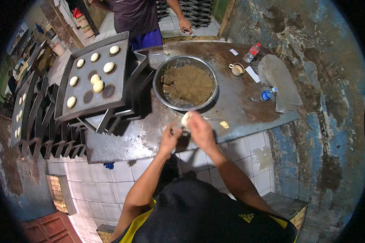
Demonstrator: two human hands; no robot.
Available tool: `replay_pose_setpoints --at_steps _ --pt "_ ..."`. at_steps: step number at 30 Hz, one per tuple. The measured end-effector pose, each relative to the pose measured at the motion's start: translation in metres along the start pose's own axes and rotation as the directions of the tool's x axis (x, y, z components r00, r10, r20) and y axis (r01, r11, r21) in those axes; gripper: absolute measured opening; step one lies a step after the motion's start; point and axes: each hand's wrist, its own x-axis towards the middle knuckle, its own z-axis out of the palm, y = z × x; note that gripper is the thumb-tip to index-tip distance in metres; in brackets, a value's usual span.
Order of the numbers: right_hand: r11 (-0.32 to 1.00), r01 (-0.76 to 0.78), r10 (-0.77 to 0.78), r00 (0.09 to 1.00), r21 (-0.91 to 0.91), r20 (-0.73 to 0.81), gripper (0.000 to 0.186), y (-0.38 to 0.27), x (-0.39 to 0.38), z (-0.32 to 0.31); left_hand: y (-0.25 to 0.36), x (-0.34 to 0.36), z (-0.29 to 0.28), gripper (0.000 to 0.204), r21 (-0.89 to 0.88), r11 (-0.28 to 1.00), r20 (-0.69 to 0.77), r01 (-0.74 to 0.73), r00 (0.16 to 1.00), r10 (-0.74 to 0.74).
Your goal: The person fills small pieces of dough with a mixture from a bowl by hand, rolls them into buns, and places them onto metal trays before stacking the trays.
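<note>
Just in front of the large metal bowl [182, 107], my right hand [202, 130] has its fingers closed round a pale dough ball [186, 119]. The bowl holds a brown, crumbly filling [187, 84]. My left hand [170, 138] is close by, lower and to the left, with its fingers curled; whether something small is in them I cannot make out. A small yellowish scrap of dough [224, 124] lies on the table right of my right hand. To the left, a metal tray [101, 103] carries several round dough pieces [108, 67], two of them touching.
More trays [26, 117] are stacked at the far left. On the right of the worn table [121, 146] stand a cup of brown drink [237, 69], a red-labelled bottle [252, 53] and a blue-labelled bottle [268, 94]. Another person [136, 18] stands behind the table.
</note>
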Motion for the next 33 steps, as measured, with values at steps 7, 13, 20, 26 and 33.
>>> replay_pose_setpoints --at_steps 7,13,20,26,33 --pt "0.88 0.472 -0.473 0.881 0.041 -0.003 0.023 0.081 0.158 0.004 0.005 0.073 -0.016 0.023 -0.228 0.969 0.031 -0.096 0.994 0.106" --pt "0.825 0.282 -0.327 0.945 -0.49 -0.005 0.038 0.146 0.298 -0.008 0.034 0.154 -0.063 0.061 -0.003 0.943 -0.119 -0.332 0.937 0.329" --pt "0.836 0.167 -0.12 0.985 -0.522 0.124 0.029 0.149 0.31 0.016 0.019 0.184 -0.083 0.055 -0.285 0.956 -0.107 -0.077 0.993 0.048" --pt "0.794 0.209 -0.191 0.977 -0.571 0.092 0.029 0.137 0.291 0.027 0.049 0.177 -0.082 0.054 -0.129 0.964 -0.168 -0.233 0.963 0.21" --pt "0.806 -0.515 0.39 0.833 0.293 0.392 0.035 0.035 0.265 0.014 0.054 0.184 -0.076 0.046 0.161 0.904 -0.138 -0.396 0.898 0.418"
